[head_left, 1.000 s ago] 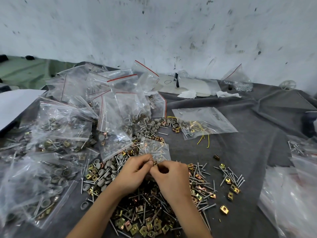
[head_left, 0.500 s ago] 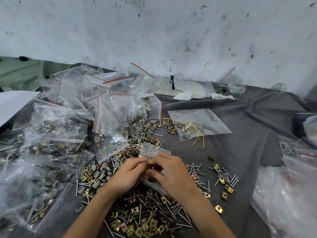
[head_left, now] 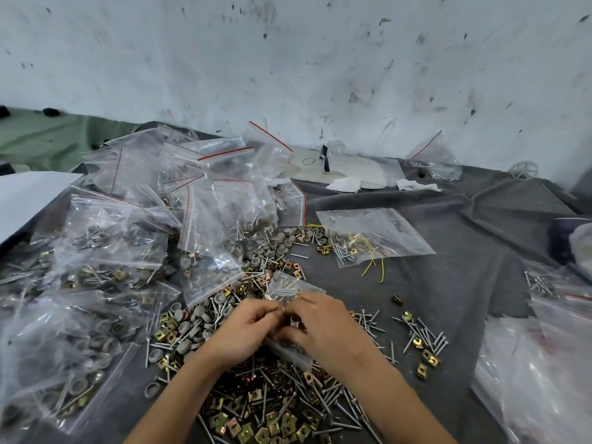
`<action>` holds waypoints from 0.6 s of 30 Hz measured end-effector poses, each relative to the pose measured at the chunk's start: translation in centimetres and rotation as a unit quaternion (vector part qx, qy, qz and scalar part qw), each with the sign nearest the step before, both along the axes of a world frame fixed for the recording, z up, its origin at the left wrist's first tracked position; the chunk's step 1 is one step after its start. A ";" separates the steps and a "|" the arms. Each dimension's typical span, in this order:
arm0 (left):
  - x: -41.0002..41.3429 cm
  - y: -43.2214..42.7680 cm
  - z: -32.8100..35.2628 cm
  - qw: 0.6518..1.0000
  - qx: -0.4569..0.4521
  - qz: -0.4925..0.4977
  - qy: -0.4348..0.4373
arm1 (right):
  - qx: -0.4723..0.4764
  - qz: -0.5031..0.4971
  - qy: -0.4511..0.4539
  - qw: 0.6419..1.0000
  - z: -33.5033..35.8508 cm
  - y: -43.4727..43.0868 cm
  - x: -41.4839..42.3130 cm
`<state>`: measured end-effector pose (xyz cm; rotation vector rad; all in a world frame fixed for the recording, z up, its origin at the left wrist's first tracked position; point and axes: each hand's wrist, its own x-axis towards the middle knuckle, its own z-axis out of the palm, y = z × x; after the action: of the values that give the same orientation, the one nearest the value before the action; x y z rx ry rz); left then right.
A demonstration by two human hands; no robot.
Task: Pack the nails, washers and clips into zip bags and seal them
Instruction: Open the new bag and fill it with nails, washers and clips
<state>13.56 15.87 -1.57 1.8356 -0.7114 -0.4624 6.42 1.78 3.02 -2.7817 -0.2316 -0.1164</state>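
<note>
Both hands meet at the centre over a loose heap of nails and brass clips (head_left: 272,408). My left hand (head_left: 246,331) and my right hand (head_left: 320,325) pinch a small clear zip bag (head_left: 285,288) that holds several nails; its lower part shows under my right palm. Grey washers (head_left: 198,325) lie mixed with clips to the left of my hands. More nails and clips (head_left: 423,341) are scattered to the right.
A big pile of filled zip bags (head_left: 121,245) covers the left side of the grey cloth (head_left: 464,251). A flat bag with nails and yellow wires (head_left: 371,235) lies behind my hands. Empty bags (head_left: 538,373) lie at the right edge. A white wall stands behind.
The bag has been tipped from upright to lying flatter between my hands, and my right hand has moved over it. The camera view shifted slightly.
</note>
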 end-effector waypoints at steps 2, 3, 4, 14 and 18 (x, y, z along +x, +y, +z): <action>-0.1 0.0 0.2 1.000 0.010 -0.006 -0.001 | -0.011 -0.001 0.012 1.000 0.2 -0.1 0.0; -0.1 0.0 0.3 1.000 0.011 -0.011 0.000 | -0.018 -0.001 0.019 1.000 0.3 -0.1 0.1; -0.1 0.0 0.5 1.000 0.008 -0.016 0.001 | -0.026 0.000 0.025 0.999 0.4 -0.1 0.1; 0.0 0.0 0.8 0.998 -0.021 -0.040 -0.033 | -0.044 0.006 -0.015 0.999 -0.3 0.3 0.0; 0.0 -0.1 0.8 0.999 -0.026 -0.023 -0.017 | 0.036 0.006 -0.053 0.998 -0.8 0.2 -0.1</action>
<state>13.60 15.77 -0.73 1.7850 -0.7833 -0.4409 6.36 1.99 2.22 -2.7044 -0.2645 -0.2641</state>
